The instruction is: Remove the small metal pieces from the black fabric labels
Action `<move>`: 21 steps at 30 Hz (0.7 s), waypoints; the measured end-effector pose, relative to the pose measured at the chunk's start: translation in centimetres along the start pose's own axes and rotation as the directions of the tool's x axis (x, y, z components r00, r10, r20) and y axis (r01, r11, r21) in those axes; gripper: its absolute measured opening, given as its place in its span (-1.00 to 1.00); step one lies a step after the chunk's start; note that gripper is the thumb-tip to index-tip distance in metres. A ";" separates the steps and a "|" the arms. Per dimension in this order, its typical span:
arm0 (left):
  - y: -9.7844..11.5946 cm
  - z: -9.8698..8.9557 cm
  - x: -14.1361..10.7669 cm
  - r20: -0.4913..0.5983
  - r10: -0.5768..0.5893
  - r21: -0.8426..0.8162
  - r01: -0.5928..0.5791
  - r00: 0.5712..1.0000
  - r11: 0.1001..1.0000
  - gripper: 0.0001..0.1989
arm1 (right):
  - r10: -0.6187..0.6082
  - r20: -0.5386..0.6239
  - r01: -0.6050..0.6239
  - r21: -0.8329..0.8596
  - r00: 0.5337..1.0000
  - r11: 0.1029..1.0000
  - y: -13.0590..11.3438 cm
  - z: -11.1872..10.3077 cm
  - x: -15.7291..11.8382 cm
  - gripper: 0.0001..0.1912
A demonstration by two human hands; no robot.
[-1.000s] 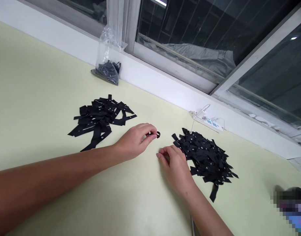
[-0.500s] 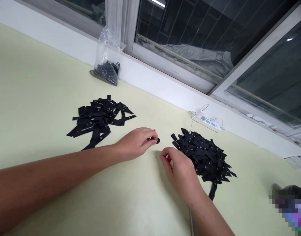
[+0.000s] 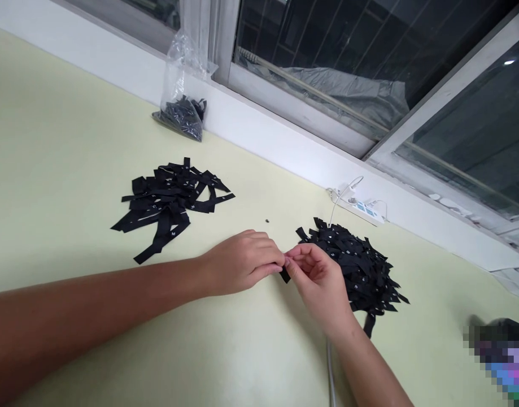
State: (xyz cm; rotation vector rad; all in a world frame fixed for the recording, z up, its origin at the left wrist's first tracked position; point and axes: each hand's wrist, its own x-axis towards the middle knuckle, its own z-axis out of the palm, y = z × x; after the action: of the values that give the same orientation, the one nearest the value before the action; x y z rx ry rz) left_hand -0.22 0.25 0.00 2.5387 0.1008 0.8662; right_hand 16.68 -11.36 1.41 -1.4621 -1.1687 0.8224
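Pinching with thumb against fingers, the left hand [image 3: 244,263] is holding a black strip [image 3: 285,275], and the right hand [image 3: 325,282] is gripping it too, its thumb and forefinger meeting the left fingertips while its other fingers are curling loosely. Only a short end of the strip is showing, poking out below the joined fingertips; the rest is hiding behind them, so I cannot tell how it is folded. Both hands are working just above the table [image 3: 200,350], between two heaps of such strips. The left pile [image 3: 168,195] is spreading loosely beyond the left forearm, several of its pieces showing small white marks. The right pile [image 3: 365,265] is sitting thicker and denser, partly behind the right hand. A dark speck [image 3: 267,221] is lying just beyond the left hand. Farther back, a clear bag [image 3: 181,107] with dark pieces in its bottom is leaning against the ledge [image 3: 276,152] under the window [image 3: 318,42]. A socket bar [image 3: 366,212] is resting along that ledge, near the right pile, and a grey cable [image 3: 331,376] is running beside the right forearm.
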 end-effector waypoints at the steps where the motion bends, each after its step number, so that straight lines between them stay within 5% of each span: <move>1: 0.0 -0.1 0.0 -0.013 -0.017 -0.022 0.016 1.000 1.000 -0.83 | 0.001 -0.001 -0.001 -0.011 1.000 1.000 0.0 0.0 0.0 -0.80; 21: -0.2 -0.2 0.2 -0.040 -0.144 -0.026 0.143 0.989 0.989 -0.88 | 0.001 0.011 -0.001 0.040 1.000 0.999 0.1 0.3 0.0 -0.76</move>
State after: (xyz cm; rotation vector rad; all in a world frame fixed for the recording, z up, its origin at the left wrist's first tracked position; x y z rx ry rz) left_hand -0.18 0.53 0.11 2.4582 0.2809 0.8581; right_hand 16.47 -11.28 1.22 -1.4274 -1.1539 0.8511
